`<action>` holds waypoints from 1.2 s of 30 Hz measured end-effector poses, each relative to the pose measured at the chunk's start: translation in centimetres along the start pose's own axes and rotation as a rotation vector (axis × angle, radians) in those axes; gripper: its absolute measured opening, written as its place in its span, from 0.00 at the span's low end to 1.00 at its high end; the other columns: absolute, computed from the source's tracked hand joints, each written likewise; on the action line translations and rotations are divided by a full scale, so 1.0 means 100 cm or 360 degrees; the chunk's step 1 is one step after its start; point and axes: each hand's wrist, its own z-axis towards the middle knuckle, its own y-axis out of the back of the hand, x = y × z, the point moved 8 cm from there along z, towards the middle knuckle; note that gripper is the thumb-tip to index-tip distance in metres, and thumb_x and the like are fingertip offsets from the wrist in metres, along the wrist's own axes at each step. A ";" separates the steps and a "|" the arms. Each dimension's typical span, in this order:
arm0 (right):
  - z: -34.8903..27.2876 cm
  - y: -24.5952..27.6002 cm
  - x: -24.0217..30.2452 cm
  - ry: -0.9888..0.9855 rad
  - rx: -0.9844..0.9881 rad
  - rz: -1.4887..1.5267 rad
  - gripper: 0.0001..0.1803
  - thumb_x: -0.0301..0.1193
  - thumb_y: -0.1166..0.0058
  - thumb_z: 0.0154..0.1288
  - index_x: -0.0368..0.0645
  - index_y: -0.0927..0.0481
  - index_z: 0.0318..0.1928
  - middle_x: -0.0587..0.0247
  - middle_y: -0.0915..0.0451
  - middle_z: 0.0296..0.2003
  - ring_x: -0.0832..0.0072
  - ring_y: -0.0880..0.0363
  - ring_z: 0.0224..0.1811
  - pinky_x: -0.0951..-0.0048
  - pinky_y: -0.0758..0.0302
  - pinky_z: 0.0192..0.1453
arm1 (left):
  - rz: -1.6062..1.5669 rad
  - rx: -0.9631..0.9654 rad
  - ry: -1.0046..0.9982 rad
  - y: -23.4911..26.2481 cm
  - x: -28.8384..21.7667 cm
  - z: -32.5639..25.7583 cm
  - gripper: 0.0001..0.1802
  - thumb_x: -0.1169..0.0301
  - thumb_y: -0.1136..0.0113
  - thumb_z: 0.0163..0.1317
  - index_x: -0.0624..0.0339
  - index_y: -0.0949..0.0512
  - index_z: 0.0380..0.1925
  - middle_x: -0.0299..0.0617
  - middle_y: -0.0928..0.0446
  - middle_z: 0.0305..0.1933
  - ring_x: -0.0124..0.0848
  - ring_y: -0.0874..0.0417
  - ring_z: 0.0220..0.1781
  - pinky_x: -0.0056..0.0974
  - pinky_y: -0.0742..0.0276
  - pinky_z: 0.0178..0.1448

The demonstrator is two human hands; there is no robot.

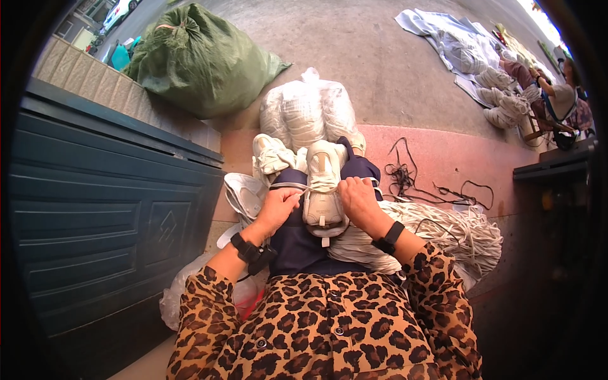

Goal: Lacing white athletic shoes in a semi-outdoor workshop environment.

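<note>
The shoe looks like pale matt mesh cloth with smooth rubbery trim. The lace is flat woven cloth. The laces bundle is soft off-white cord. The sack is coarse woven green plastic. The bag is thin glossy clear plastic. The door is smooth painted metal. The pavement is rough concrete.

One green sack, one clear bag of laces, three white shoes and two hands.
</note>
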 end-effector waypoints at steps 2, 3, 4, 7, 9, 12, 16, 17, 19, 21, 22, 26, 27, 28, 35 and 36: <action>0.002 0.001 0.012 0.0191 0.0021 -0.0295 0.03 0.27 0.55 0.52 0.42 0.29 0.27 0.59 0.26 0.25 0.66 0.26 0.33 0.63 0.36 0.38 | 0.0047 -0.0093 -0.0070 0.001 0.006 -0.004 0.11 0.71 0.47 0.59 0.67 0.22 0.37 0.31 0.24 0.28 0.16 0.30 0.29 0.23 0.33 0.33; 0.001 -0.001 0.009 0.0221 0.0029 -0.0342 0.03 0.27 0.55 0.52 0.42 0.29 0.27 0.59 0.27 0.25 0.67 0.27 0.32 0.64 0.37 0.39 | 0.0092 -0.0177 -0.0141 0.002 0.005 -0.004 0.10 0.72 0.47 0.59 0.67 0.22 0.36 0.31 0.24 0.27 0.16 0.30 0.29 0.23 0.33 0.34; -0.001 -0.003 0.007 0.0251 0.0036 -0.0389 0.03 0.28 0.55 0.52 0.42 0.29 0.27 0.60 0.27 0.24 0.69 0.27 0.32 0.66 0.38 0.39 | 0.0089 -0.0192 -0.0140 0.003 0.008 -0.004 0.10 0.72 0.47 0.59 0.67 0.22 0.36 0.31 0.24 0.27 0.16 0.30 0.29 0.23 0.33 0.34; 0.002 -0.002 0.010 0.0245 0.0099 -0.0328 0.03 0.27 0.56 0.53 0.42 0.29 0.27 0.61 0.28 0.23 0.69 0.27 0.31 0.65 0.38 0.39 | 0.0246 -0.0278 -0.0236 0.005 0.008 -0.001 0.10 0.70 0.46 0.58 0.68 0.22 0.34 0.35 0.22 0.27 0.18 0.27 0.29 0.27 0.31 0.34; 0.003 -0.003 0.012 0.0232 0.0140 -0.0334 0.03 0.26 0.55 0.52 0.42 0.28 0.28 0.62 0.28 0.24 0.68 0.27 0.32 0.64 0.38 0.40 | 0.0359 -0.0323 -0.0276 0.002 0.004 0.000 0.11 0.70 0.46 0.58 0.67 0.22 0.34 0.38 0.22 0.27 0.20 0.26 0.29 0.28 0.30 0.34; -0.001 0.000 0.008 0.0163 0.0075 -0.0269 0.04 0.25 0.53 0.50 0.43 0.29 0.30 0.63 0.27 0.25 0.68 0.27 0.34 0.64 0.37 0.40 | 0.0566 -0.0405 -0.0340 0.001 -0.006 0.004 0.11 0.68 0.46 0.56 0.65 0.22 0.31 0.46 0.22 0.27 0.31 0.21 0.28 0.34 0.28 0.35; -0.002 0.003 0.006 0.0034 0.0002 -0.0117 0.06 0.25 0.52 0.50 0.44 0.28 0.32 0.63 0.26 0.27 0.67 0.27 0.34 0.62 0.37 0.41 | 0.0921 -0.0514 -0.0717 0.000 -0.027 0.001 0.08 0.68 0.47 0.55 0.63 0.24 0.26 0.45 0.23 0.26 0.42 0.23 0.32 0.41 0.29 0.36; -0.002 -0.001 0.004 0.0041 0.0004 -0.0124 0.06 0.25 0.52 0.50 0.44 0.28 0.32 0.63 0.26 0.27 0.67 0.27 0.34 0.62 0.37 0.41 | 0.1046 -0.0522 -0.0844 -0.003 -0.033 -0.002 0.07 0.69 0.47 0.54 0.61 0.24 0.25 0.44 0.23 0.26 0.44 0.23 0.33 0.44 0.30 0.37; -0.002 0.001 -0.003 -0.0057 -0.0093 0.0000 0.05 0.28 0.52 0.53 0.45 0.28 0.33 0.64 0.26 0.27 0.67 0.27 0.34 0.62 0.36 0.41 | 0.1146 -0.0505 -0.0877 -0.007 -0.040 -0.004 0.06 0.69 0.47 0.54 0.59 0.25 0.25 0.42 0.24 0.26 0.42 0.24 0.34 0.44 0.32 0.38; -0.002 0.002 -0.006 -0.0106 -0.0062 0.0000 0.05 0.30 0.51 0.54 0.45 0.28 0.32 0.65 0.26 0.27 0.67 0.27 0.34 0.62 0.36 0.40 | 0.1250 -0.0488 -0.0908 -0.011 -0.043 -0.005 0.05 0.69 0.47 0.54 0.57 0.25 0.25 0.40 0.24 0.26 0.40 0.25 0.34 0.44 0.34 0.38; -0.001 0.003 -0.007 -0.0157 -0.0032 0.0006 0.05 0.32 0.51 0.55 0.46 0.27 0.32 0.65 0.26 0.26 0.67 0.27 0.34 0.62 0.36 0.40 | 0.1297 -0.0509 -0.0953 -0.013 -0.045 -0.006 0.06 0.69 0.48 0.54 0.57 0.25 0.25 0.39 0.24 0.26 0.39 0.26 0.33 0.43 0.36 0.38; -0.002 0.008 -0.010 -0.0179 -0.0095 -0.0001 0.07 0.35 0.50 0.56 0.45 0.25 0.29 0.66 0.26 0.26 0.67 0.28 0.34 0.63 0.37 0.39 | 0.1436 -0.0525 -0.1076 -0.026 -0.047 -0.006 0.06 0.68 0.48 0.54 0.55 0.25 0.24 0.38 0.25 0.25 0.37 0.27 0.32 0.42 0.38 0.38; -0.003 0.009 -0.009 -0.0183 -0.0119 0.0004 0.08 0.35 0.49 0.56 0.46 0.25 0.27 0.66 0.26 0.26 0.67 0.28 0.34 0.63 0.37 0.39 | 0.1435 -0.0524 -0.1080 -0.027 -0.048 -0.006 0.06 0.68 0.48 0.54 0.55 0.25 0.24 0.38 0.25 0.25 0.37 0.27 0.32 0.42 0.38 0.38; -0.003 0.011 -0.009 -0.0187 -0.0145 0.0010 0.09 0.36 0.49 0.56 0.46 0.24 0.25 0.66 0.26 0.26 0.68 0.29 0.34 0.64 0.37 0.39 | 0.1373 -0.0558 -0.0991 -0.023 -0.047 -0.005 0.06 0.67 0.47 0.53 0.55 0.25 0.23 0.38 0.25 0.25 0.37 0.27 0.33 0.43 0.38 0.38; -0.008 0.018 0.013 -0.0137 0.0004 -0.0186 0.18 0.43 0.48 0.54 0.39 0.21 0.31 0.57 0.26 0.30 0.63 0.31 0.40 0.62 0.38 0.40 | 0.1617 -0.0714 -0.0887 -0.028 -0.067 -0.030 0.10 0.64 0.38 0.47 0.56 0.24 0.26 0.37 0.26 0.29 0.37 0.31 0.39 0.43 0.39 0.40; -0.009 0.016 0.012 -0.0136 0.0007 -0.0184 0.18 0.43 0.48 0.54 0.39 0.21 0.31 0.57 0.26 0.30 0.63 0.31 0.40 0.62 0.38 0.40 | 0.1701 -0.0661 -0.0806 -0.032 -0.064 -0.032 0.11 0.64 0.38 0.46 0.56 0.24 0.28 0.37 0.26 0.30 0.38 0.31 0.39 0.43 0.39 0.40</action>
